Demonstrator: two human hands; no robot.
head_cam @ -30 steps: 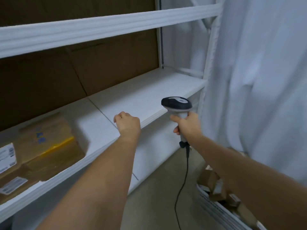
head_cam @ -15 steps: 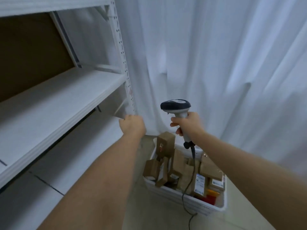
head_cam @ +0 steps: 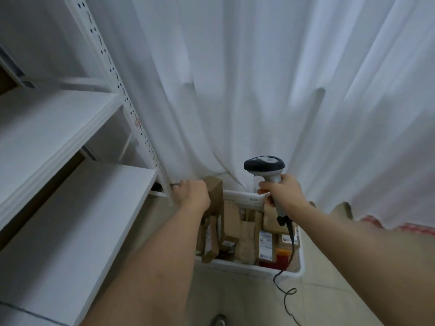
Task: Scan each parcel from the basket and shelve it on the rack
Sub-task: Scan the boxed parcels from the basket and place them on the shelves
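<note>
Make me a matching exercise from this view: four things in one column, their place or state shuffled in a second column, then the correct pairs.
1. scanner
2. basket
3. left hand
4. curtain

A. hangs behind the basket
B. curled, holding nothing
C. gripped by the right hand
D. on the floor, full of parcels

Pairs: 1-C, 2-D, 3-B, 4-A

Labels on the parcels [head_cam: 265,245] are too blurred to read.
</note>
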